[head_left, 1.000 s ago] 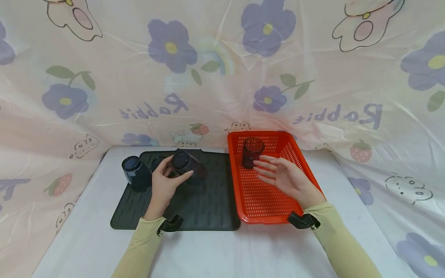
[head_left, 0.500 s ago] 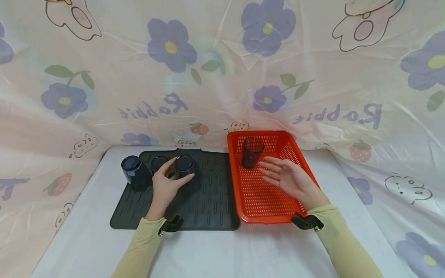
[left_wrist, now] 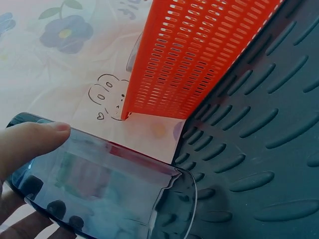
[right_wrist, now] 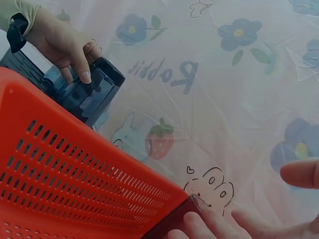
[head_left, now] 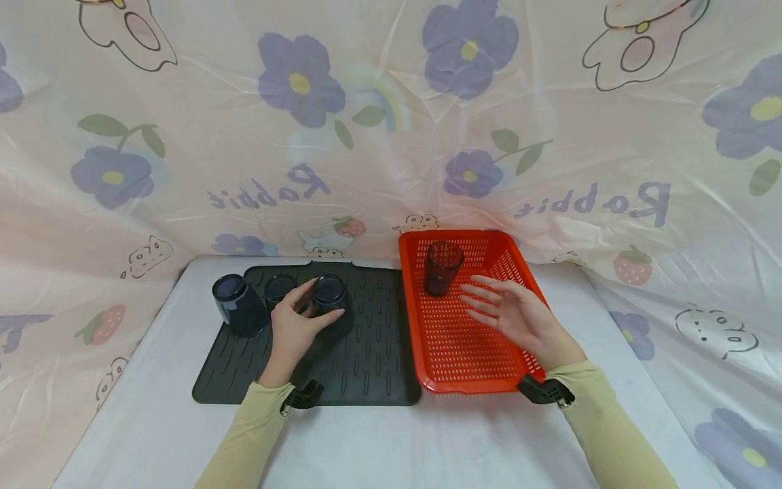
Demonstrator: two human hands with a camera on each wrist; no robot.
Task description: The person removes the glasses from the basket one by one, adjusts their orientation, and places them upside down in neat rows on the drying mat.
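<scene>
We see the left hand (head_left: 292,327) left of centre in the head view, its thumb and fingers curled round a dark blue glass (head_left: 330,296) that stands upside down on the black ribbed drying mat (head_left: 366,353). Two more dark blue glasses (head_left: 238,303) stand just to its left on the mat, one partly hidden behind the hand. Right of centre, the right hand (head_left: 519,316) hovers over the red perforated basket (head_left: 464,353), fingers spread and straight, gripping nothing. A dark red glass (head_left: 442,266) stands upright in the basket's far left corner, near the right hand's fingertips.
</scene>
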